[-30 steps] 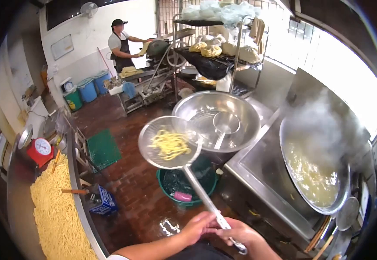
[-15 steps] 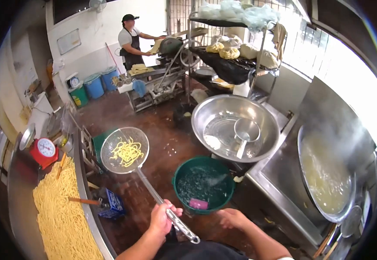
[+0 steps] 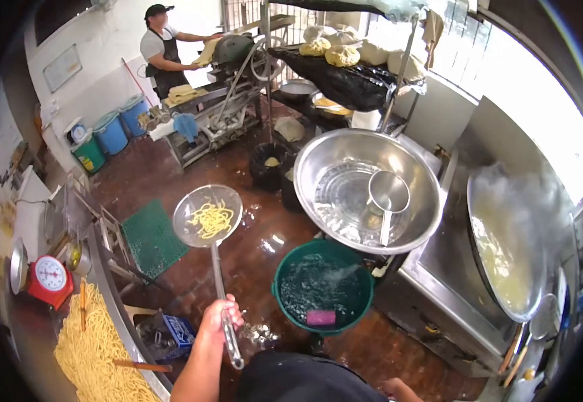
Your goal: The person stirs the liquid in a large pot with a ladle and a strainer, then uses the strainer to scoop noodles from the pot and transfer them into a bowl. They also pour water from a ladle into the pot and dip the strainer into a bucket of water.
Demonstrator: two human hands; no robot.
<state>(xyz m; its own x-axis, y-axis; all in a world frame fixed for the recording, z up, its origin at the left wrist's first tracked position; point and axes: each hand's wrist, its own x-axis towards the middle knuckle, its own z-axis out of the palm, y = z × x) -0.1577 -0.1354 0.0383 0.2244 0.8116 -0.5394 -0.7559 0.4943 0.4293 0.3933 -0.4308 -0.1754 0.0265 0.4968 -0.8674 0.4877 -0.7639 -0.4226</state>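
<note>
My left hand point(image 3: 222, 315) is wrapped round the metal handle of a long strainer point(image 3: 227, 213), whose mesh basket holds a small heap of yellow noodles point(image 3: 212, 219). The basket hangs over the brown floor. At the bottom edge my right hand point(image 3: 395, 388) shows only in part, low beside my dark apron point(image 3: 305, 378); its fingers are mostly hidden. Between the two arms and farther forward stands a green tub point(image 3: 281, 268) of water with a pink object point(image 3: 321, 317) in it. A large steel basin point(image 3: 308, 161) with a handled strainer point(image 3: 389, 194) lies beyond.
Steam rises from a large pan point(image 3: 506, 268) at right. Noodles point(image 3: 100, 342) cover the left counter beside a red scale point(image 3: 51, 276). A co-worker point(image 3: 164, 53) stands at a machine point(image 3: 218, 114) at the back. Bagged goods fill a rack point(image 3: 265, 74). A green mat point(image 3: 154, 238) lies on the floor.
The view has shifted. My left hand and the noodle strainer have moved left, its handle now steeper. My right hand has dropped toward the bottom edge, away from the green tub.
</note>
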